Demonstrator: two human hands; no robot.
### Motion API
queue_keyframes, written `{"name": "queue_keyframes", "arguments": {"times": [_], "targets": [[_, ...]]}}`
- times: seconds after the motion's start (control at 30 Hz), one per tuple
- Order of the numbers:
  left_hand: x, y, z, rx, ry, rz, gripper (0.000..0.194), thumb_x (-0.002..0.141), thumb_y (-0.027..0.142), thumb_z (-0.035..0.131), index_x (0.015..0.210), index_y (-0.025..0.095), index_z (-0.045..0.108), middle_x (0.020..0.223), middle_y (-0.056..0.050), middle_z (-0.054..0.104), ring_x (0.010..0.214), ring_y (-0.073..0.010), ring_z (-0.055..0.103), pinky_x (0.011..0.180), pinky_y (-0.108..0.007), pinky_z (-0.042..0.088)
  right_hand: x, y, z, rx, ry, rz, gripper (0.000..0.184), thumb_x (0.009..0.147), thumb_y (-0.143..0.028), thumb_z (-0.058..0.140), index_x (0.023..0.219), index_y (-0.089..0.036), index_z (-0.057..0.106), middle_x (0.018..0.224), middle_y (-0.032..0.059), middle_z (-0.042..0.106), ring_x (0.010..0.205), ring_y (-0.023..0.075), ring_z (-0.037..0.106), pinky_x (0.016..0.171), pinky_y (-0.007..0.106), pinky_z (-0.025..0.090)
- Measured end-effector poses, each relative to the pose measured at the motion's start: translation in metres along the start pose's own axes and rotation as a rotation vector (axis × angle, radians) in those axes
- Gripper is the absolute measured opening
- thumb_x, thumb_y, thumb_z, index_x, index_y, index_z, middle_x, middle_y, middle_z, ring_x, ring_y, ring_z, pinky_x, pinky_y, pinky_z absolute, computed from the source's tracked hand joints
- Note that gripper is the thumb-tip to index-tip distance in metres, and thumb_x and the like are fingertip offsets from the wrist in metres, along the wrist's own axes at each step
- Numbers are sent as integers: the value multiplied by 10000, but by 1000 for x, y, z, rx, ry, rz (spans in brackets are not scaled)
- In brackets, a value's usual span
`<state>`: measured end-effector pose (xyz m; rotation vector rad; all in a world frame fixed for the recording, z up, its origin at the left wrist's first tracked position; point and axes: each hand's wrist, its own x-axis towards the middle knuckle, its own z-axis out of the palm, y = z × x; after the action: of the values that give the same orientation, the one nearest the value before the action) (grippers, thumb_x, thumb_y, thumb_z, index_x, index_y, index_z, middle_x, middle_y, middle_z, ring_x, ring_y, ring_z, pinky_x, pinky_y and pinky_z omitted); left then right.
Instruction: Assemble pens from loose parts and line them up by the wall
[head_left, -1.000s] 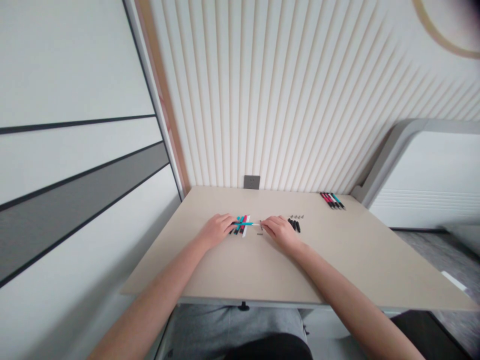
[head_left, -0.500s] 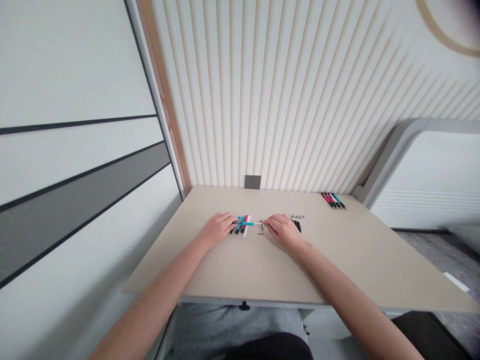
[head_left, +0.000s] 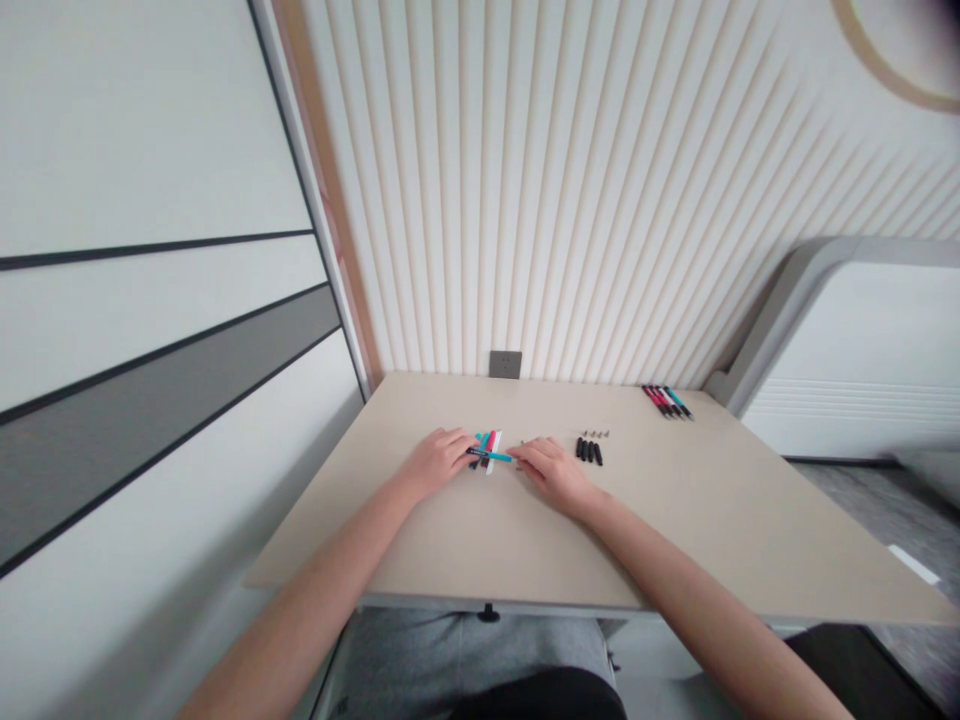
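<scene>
My left hand (head_left: 436, 462) rests on the beige table (head_left: 675, 520), its fingers on the black end of a teal-and-black pen (head_left: 491, 456). That pen lies across a small bunch of pens and parts (head_left: 486, 448) in red, teal, black and white. My right hand (head_left: 551, 475) sits just right of the pen's teal tip, with its fingers curled low; anything in them is hidden. Farther right lie several black pen barrels (head_left: 589, 451), with several tiny metal parts (head_left: 595, 434) behind them.
Several red, teal and black pens (head_left: 666, 401) lie together at the table's back right corner. A grey wall socket (head_left: 505, 364) sits above the back edge. The table's front edge (head_left: 495, 603) runs across my lap.
My right hand has moved left, closer to the teal pen, and now uncovers the black barrels. The teal pen has swung slightly, its right tip now lower.
</scene>
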<state>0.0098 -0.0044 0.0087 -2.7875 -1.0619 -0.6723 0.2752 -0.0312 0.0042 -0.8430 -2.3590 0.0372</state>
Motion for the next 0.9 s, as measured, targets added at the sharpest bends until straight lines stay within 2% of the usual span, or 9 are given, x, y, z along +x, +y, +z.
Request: {"name": "queue_keyframes", "arguments": {"times": [0.23,0.33,0.47,0.9], "targets": [[-2,-5,-3,-26,42,-50,180,947,308,460,1005,204,596,966,-34,626,864,-154,590,787,-295,432,-2,8,-6,-27,19,125,320,917,-340,516,1212,-219,546,1093,98,640,1020,215,566,869,357,425],[-2,-6,-4,-34,68,-71,190,952,309,448,1004,207,599,968,-33,625,847,-151,585,777,-292,432,-5,19,-9,-44,-4,153,255,935,-348,479,1109,-226,620,997,78,677,958,203,589,832,337,432],[-2,-3,-4,-23,71,-59,207,952,324,444,1006,206,606,956,-35,626,823,-149,580,761,-292,429,-7,30,-9,-70,-5,150,257,955,-325,441,1004,-228,674,882,59,700,863,186,604,777,312,425],[-2,-1,-3,-33,55,-9,210,949,328,455,1007,210,619,953,-32,640,855,-149,578,787,-295,411,-7,18,-1,-37,12,116,193,936,-272,491,943,-203,671,814,66,686,799,178,605,761,312,421]]}}
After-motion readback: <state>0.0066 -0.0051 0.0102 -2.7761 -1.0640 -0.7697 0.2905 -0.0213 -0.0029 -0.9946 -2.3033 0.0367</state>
